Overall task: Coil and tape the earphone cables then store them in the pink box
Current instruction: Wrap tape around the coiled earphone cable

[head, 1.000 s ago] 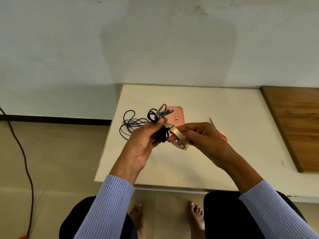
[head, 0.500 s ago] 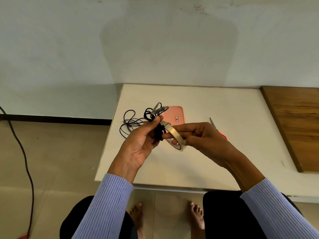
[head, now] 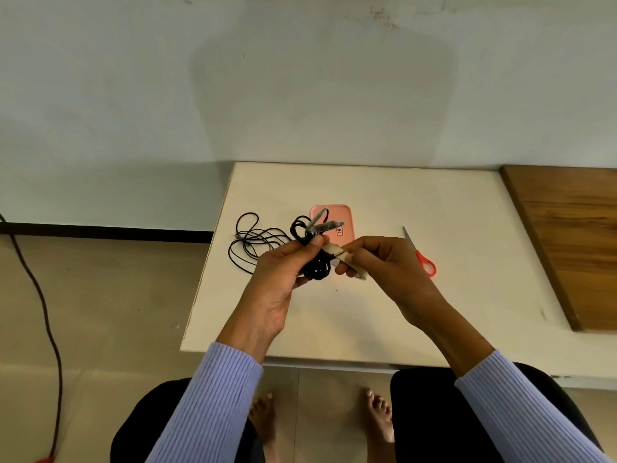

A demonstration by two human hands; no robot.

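**Tape roll tips edge-on beside the coiled cable**

Tape roll [head: 347,262] now shows mostly its beige side band, whereas half a second ago its open ring faced the camera more fully; it also sits closer against the bundle. Both hands have kept their place above the white table [head: 450,295], a little nearer each other.

The coiled earphone cable [head: 315,267] is a tight black bunch of loops, with further loops and two grey, blurred ends standing up above the thumb. A second earphone cable [head: 255,243] lies loose and uncoiled on the table to the left, touching nothing held. The pink box [head: 334,222] lies flat on the table just behind the hands, partly hidden by the raised loops.

The left hand [head: 283,282] pinches the coil, thumb pressed on top and fingers curled beneath. The right hand [head: 384,269] grips the tape roll with curled fingers, its fingertips meeting the coil. Red-handled scissors [head: 421,253] lie on the table just right of that hand.
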